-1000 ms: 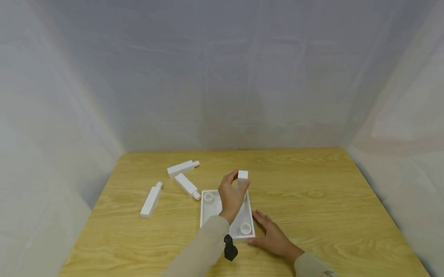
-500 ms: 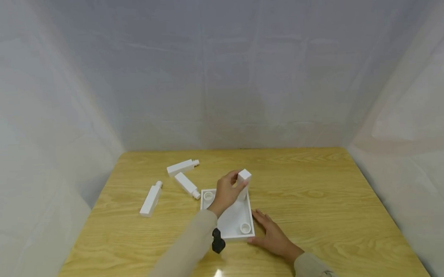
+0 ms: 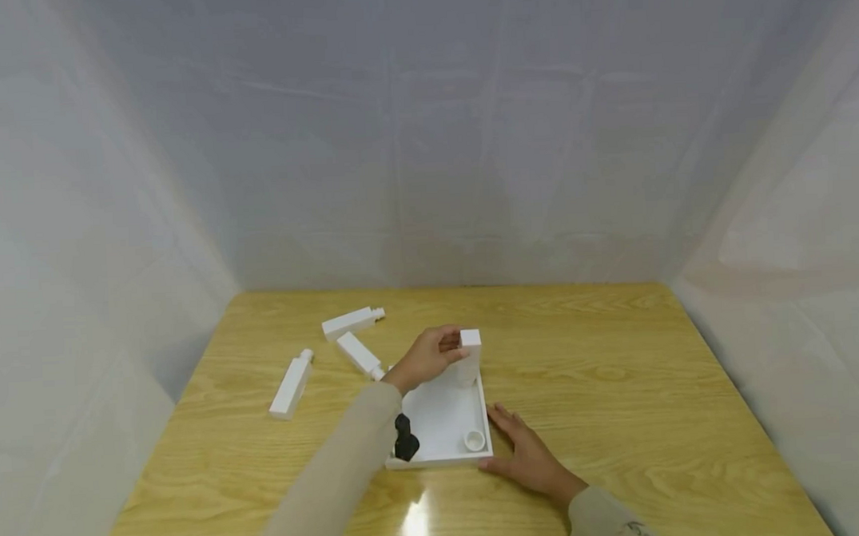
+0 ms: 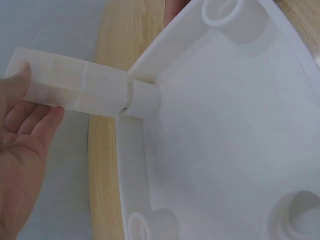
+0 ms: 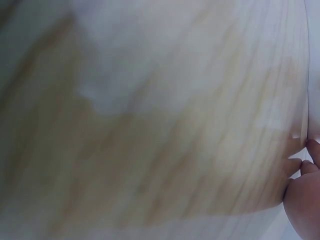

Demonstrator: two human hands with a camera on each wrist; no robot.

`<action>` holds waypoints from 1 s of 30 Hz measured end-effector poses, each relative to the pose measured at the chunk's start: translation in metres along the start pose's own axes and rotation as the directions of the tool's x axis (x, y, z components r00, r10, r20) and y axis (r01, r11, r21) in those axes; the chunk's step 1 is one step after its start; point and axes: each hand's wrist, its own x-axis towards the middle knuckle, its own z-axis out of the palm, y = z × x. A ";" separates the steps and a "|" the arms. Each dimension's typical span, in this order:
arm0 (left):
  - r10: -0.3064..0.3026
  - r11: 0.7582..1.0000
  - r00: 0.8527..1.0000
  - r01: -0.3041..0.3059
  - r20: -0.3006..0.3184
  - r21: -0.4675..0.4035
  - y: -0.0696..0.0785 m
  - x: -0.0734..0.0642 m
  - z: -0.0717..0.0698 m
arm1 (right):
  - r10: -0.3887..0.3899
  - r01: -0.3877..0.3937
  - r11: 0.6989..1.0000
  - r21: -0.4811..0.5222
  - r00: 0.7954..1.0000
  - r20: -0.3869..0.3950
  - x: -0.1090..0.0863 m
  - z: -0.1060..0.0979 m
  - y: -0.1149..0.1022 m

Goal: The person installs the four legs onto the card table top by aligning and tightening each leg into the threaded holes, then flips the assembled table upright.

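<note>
A shallow white tray [image 3: 438,463] with round sockets at its corners lies on the table. At its far right corner a white square leg [image 3: 470,359] stands upright. My left hand [image 3: 426,356] pinches this leg near the top, thumb on one side and fingers on the other. In the left wrist view the leg's lower end meets the corner socket [image 4: 146,100], with a narrow dark seam between them. My right hand [image 3: 530,459] rests at the tray's near right corner, fingers extended along its side and thumb at the front edge.
To the left of the tray lie three loose legs with round ends: one far back [image 3: 351,322], one close to the tray [image 3: 359,356] and one farther left [image 3: 291,386]. The near right socket [image 3: 475,440] holds nothing. White sheeting [image 3: 424,140] surrounds the wooden table [image 3: 621,371].
My left hand and forearm have swung left around the leg, loosening into a lighter pinch. The leg's top tilted and turned slightly, then straightened. My right hand stays in place.
</note>
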 end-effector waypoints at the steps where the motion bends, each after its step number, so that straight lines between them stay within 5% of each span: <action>1: -0.004 1.000 1.000 0.004 0.003 -0.008 0.000 0.000 0.000 | 0.000 0.000 1.000 0.002 1.000 0.001 0.000 0.000 0.000; 10: 0.002 1.000 1.000 -0.002 -0.020 0.011 -0.002 -0.002 0.003 | -0.016 0.016 1.000 0.010 1.000 -0.012 0.000 0.000 -0.001; 16: 0.047 0.998 0.979 -0.040 -0.199 0.038 -0.006 -0.009 0.020 | -0.002 0.002 1.000 0.007 1.000 -0.017 -0.001 -0.001 -0.003; 20: 0.076 0.996 0.931 -0.055 -0.356 0.067 -0.006 -0.010 0.040 | -0.011 0.011 1.000 -0.010 1.000 -0.021 -0.002 -0.001 -0.002; 26: 0.055 0.996 0.828 -0.008 -0.558 0.085 -0.004 -0.007 0.063 | -0.035 0.035 0.999 0.001 0.999 -0.020 -0.002 -0.002 -0.003; 30: 0.040 0.996 0.796 0.013 -0.604 0.084 -0.002 -0.005 0.068 | -0.044 0.044 0.999 -0.001 0.999 -0.018 -0.002 -0.002 -0.003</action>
